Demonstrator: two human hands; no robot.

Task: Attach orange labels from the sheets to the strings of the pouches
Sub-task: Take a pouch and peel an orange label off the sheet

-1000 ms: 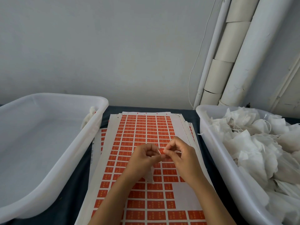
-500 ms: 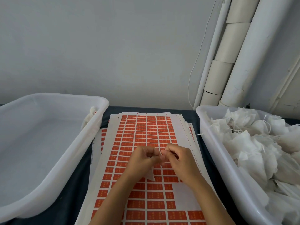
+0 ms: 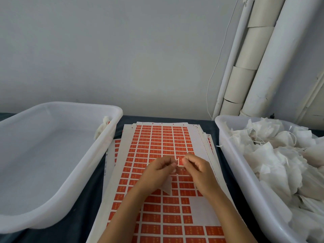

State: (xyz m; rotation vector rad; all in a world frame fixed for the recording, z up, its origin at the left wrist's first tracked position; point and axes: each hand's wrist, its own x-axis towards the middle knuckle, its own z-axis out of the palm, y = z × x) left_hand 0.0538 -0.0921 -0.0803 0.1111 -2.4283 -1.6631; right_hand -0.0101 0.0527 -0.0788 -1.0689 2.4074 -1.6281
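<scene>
Both hands work close together over the middle of the top sheet [image 3: 157, 142]. The left hand [image 3: 157, 170] has its fingers curled, and a white pouch [image 3: 167, 187] hangs from under its palm, the lower corner lying against the sheet. The fingertips of this hand are pinched together at their inner side; the string itself is too fine to make out. The right hand [image 3: 197, 170] has fingers curled and thumb and forefinger pressed together, facing the left fingertips across a narrow gap. In that gap sits a small white-edged piece, apparently a label [image 3: 179, 163]; whether either hand actually grips it cannot be told.

Beneath the hands, the sheet carries rows of orange labels. A bare white patch [image 3: 201, 207] lies toward the wrist side of the right hand, where labels are missing. More sheets are stacked under the top one, edges showing on both sides.

Outboard of the right hand stands a white bin [image 3: 228, 137] heaped with pouches [image 3: 280, 163], strings trailing among them. Outboard of the left hand stands a second bin [image 3: 112, 127], with one pouch [image 3: 103, 127] lodged in its far corner nearest the sheets. Both bins and the stack rest on a dark table [image 3: 84, 216].

Beyond the right bin, white pipes [image 3: 254, 67] lean against the wall.
</scene>
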